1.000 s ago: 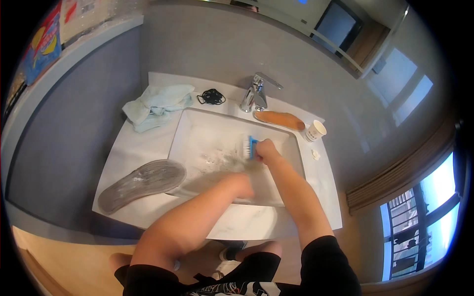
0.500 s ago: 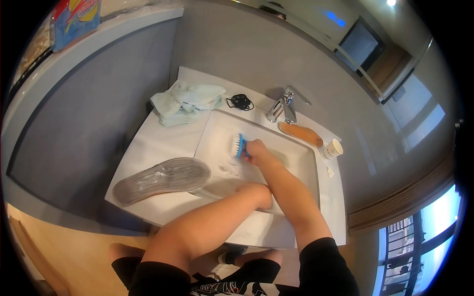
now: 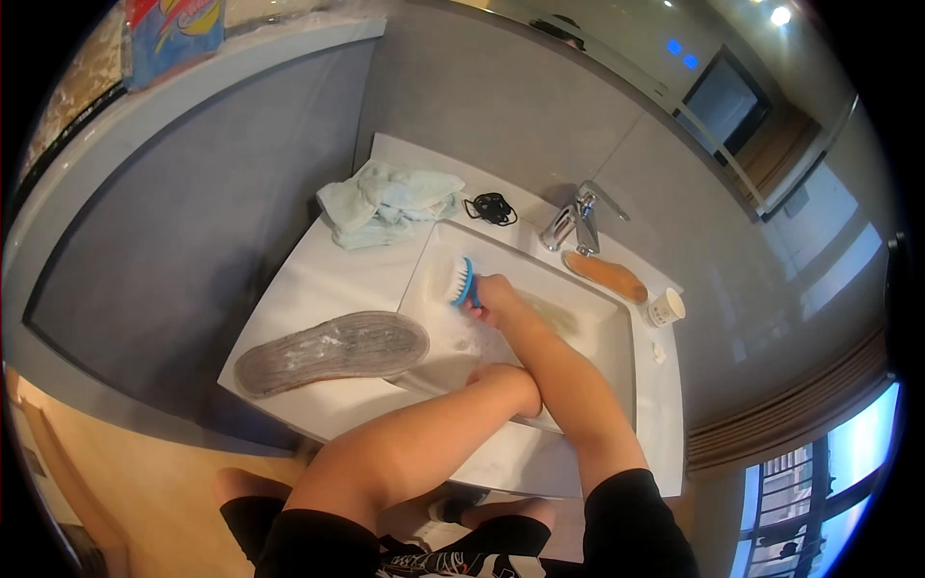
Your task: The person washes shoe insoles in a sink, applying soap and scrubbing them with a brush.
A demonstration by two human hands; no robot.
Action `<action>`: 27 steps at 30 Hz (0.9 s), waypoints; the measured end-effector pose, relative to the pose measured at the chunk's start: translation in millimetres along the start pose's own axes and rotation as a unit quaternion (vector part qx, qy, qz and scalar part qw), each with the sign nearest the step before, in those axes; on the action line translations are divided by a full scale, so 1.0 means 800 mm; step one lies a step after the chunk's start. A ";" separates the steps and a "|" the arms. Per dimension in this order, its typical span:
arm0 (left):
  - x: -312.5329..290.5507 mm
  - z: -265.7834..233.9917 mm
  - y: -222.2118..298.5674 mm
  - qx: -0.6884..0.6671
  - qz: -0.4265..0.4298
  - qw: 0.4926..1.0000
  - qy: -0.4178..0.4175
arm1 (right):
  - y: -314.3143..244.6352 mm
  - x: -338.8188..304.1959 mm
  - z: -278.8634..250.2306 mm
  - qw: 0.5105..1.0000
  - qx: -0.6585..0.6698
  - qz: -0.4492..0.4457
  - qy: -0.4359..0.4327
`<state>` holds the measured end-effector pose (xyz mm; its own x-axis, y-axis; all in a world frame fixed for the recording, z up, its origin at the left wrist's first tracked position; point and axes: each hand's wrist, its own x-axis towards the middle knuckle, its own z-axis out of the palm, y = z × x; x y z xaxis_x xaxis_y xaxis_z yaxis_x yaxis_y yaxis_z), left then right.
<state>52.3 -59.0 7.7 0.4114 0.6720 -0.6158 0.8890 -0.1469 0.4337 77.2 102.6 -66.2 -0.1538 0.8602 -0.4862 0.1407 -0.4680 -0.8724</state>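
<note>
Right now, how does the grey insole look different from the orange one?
The grey insole has whitish smears; the orange insole looks plain. The grey one lies at the sink's left; the orange one lies behind it, by the faucet. The grey one looks bigger in this view. Both are long with rounded ends.

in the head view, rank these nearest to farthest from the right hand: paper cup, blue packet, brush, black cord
1. Brush: held in the right hand, over the sink
2. Black cord: behind the sink, left of the tap
3. Paper cup: right side of the counter
4. Blue packet: far upper left
</note>
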 end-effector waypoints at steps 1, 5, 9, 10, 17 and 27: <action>0.000 0.000 0.000 0.002 -0.001 1.000 0.000 | -0.003 -0.005 0.002 1.000 0.010 0.002 -0.021; 0.010 0.009 -0.001 -0.005 0.008 0.999 0.032 | -0.023 -0.037 0.006 0.999 0.033 0.018 -0.021; 0.010 0.008 0.002 -0.028 0.031 0.998 0.037 | -0.032 -0.062 -0.030 0.991 0.106 -0.011 -0.076; 0.010 0.007 0.003 -0.032 0.039 0.998 0.036 | -0.033 -0.072 -0.040 0.989 0.109 -0.024 -0.099; 0.040 0.022 -0.010 0.018 0.133 0.979 0.151 | -0.016 -0.162 -0.115 0.981 0.172 -0.033 -0.082; 0.027 0.006 -0.008 -0.267 0.148 0.893 0.331 | 0.003 -0.201 -0.184 0.966 0.218 -0.116 -0.075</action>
<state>56.6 -47.2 -11.4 0.2471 0.9687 0.0245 0.4647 -0.1407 0.8742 246.3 -7.1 17.5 -0.2762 0.9286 -0.2477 -0.3358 -0.3347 -0.8805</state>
